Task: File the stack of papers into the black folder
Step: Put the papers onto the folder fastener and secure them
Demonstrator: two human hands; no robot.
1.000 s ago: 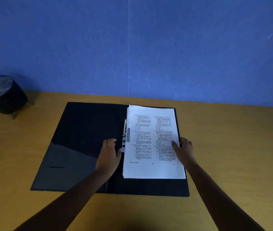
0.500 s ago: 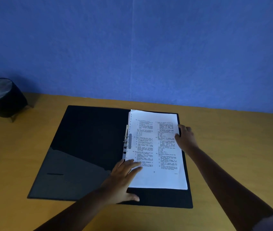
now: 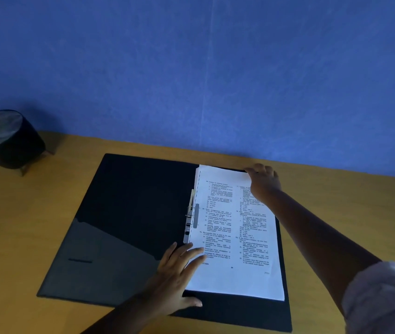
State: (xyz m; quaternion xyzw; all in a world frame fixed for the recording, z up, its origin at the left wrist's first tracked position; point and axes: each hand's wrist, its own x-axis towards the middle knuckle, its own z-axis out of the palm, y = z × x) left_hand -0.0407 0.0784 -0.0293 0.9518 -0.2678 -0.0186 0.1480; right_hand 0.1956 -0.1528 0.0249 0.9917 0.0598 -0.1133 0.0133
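The black folder [image 3: 129, 213] lies open and flat on the wooden table. A stack of white printed papers [image 3: 235, 237] rests on its right half, beside the metal clip [image 3: 190, 218] at the spine. My left hand [image 3: 179, 273] lies flat with fingers spread on the stack's lower left corner, thumb on the folder's near edge. My right hand [image 3: 262, 180] reaches to the stack's far right corner, fingers curled over the top edge of the paper and folder. Whether it grips the sheets is unclear.
A dark round pot [image 3: 8, 141] with a plant stands at the table's far left. A blue wall [image 3: 191, 68] rises right behind the folder. Bare wooden table [image 3: 348, 213] extends to the right of the folder.
My left hand left the clip and now presses flat on the stack's lower left corner. My right hand slid from the right edge up to the far right corner.
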